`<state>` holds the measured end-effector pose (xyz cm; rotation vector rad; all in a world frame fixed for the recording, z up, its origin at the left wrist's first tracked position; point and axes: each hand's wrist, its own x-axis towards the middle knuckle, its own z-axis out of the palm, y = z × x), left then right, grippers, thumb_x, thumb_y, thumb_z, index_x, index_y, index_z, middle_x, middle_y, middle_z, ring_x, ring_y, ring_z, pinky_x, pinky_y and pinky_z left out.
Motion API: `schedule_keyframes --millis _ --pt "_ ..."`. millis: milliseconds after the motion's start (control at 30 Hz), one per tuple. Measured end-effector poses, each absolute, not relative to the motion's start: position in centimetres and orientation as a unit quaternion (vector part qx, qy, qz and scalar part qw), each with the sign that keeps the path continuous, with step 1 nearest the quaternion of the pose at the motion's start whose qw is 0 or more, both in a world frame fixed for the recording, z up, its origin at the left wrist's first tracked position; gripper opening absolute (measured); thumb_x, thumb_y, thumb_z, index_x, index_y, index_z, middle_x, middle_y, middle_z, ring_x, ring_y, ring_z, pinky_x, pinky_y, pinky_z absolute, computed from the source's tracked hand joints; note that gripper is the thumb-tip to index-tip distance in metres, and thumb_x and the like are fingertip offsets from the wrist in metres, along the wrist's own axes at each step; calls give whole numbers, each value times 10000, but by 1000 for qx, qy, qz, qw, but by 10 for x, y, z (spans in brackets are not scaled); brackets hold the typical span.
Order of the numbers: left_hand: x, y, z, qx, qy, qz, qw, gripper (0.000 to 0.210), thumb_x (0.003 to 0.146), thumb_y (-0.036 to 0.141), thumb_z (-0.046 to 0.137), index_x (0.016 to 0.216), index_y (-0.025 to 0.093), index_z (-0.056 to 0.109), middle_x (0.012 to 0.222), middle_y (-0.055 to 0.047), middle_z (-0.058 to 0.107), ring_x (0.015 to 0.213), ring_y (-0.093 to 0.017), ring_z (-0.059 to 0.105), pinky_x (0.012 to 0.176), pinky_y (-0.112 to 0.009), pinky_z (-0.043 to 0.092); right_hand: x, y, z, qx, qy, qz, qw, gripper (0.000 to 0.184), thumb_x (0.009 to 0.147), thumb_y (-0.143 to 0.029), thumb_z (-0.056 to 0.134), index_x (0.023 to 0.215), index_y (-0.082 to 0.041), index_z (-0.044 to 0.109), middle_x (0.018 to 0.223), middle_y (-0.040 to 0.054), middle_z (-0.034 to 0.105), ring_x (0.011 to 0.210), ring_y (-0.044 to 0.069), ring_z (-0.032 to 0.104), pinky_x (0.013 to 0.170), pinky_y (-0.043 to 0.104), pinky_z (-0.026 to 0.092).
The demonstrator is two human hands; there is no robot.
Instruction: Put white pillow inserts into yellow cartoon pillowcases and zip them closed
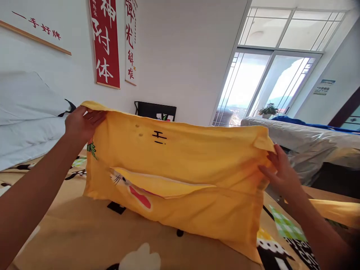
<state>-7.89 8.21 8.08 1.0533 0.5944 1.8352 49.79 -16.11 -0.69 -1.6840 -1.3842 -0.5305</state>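
A yellow pillowcase with a printed animal face, black marks and a carrot print hangs stretched between my two hands. My left hand grips its upper left corner, with the fingers wrapped over the cloth. At the upper right side, my right hand pinches the edge just below a folded-over corner. Across the lower half the cloth gapes in a long crease. Its bottom edge hangs low over a tan patterned bedspread; whether it touches everywhere I cannot tell.
White bedding is heaped at the left. Behind the cloth stands a black rack against the wall. A plastic-covered sofa stands at the right, with a potted plant near the sliding window. Scrolls hang on the wall.
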Motion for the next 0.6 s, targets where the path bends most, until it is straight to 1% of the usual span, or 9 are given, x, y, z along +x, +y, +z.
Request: schedule_keyframes --millis 100,167,233,300,367,433,467,533,600 --pt "-73 116 50 454 256 724 452 118 892 212 450 982 137 463 903 -59 640 922 -159 637 897 -369 507 500 -128 -46 -731 -528 -233 363 808 874 -422 473 1522 -119 97 1496 201 355 1287 336 469 997 453 454" --pt "-63 142 27 472 287 710 437 186 888 282 468 1009 141 477 908 -63 641 889 -154 630 906 -382 504 501 -103 -69 -741 -526 -269 319 760 896 -399 418 1513 -75 117 1451 229 411 1260 357 488 998 495 442" --pt "-50 170 6 488 312 695 426 288 862 364 513 1036 134 496 978 -93 645 905 -174 636 909 -392 503 506 -76 -88 -737 -537 -294 287 728 908 -380 385 1505 -48 134 1410 244 454 1233 355 509 1003 507 433" --pt "-37 197 -17 514 329 675 414 417 824 451 556 1081 125 519 1099 -135 636 993 -217 632 920 -394 501 512 -49 -107 -736 -545 -290 277 720 911 -365 372 1505 -45 123 1412 241 454 1244 343 502 1021 501 417" --pt "-23 219 -49 561 355 641 386 540 796 531 568 1162 135 537 1257 -154 587 1149 -268 575 961 -396 482 516 -24 -133 -753 -540 -248 283 747 902 -376 381 1515 -73 79 1437 225 432 1276 342 471 1023 505 413" --pt "-12 235 -95 610 392 597 345 648 768 537 601 1285 158 504 1419 -145 473 1322 -305 425 1057 -414 403 518 -2 -168 -772 -541 -169 288 802 885 -390 394 1520 -102 -1 1473 209 388 1309 334 437 1016 502 421" --pt "-8 240 -121 639 419 567 308 706 771 523 600 1358 161 451 1483 -141 395 1383 -307 337 1106 -419 342 518 7 -187 -777 -547 -126 285 821 872 -389 403 1520 -108 -16 1478 200 386 1313 323 437 1017 490 425" --pt "-3 246 -171 701 494 463 222 789 796 493 561 1457 134 322 1539 -154 284 1432 -306 229 1160 -439 230 521 19 -222 -780 -561 -60 272 820 855 -380 407 1521 -106 16 1459 186 421 1300 291 462 1033 453 421" --pt "-3 251 -207 752 556 321 148 759 848 486 465 1487 128 266 1540 -157 280 1432 -306 230 1161 -471 198 530 25 -243 -779 -575 -31 250 761 862 -388 387 1517 -105 121 1441 170 453 1293 270 475 1057 428 403"
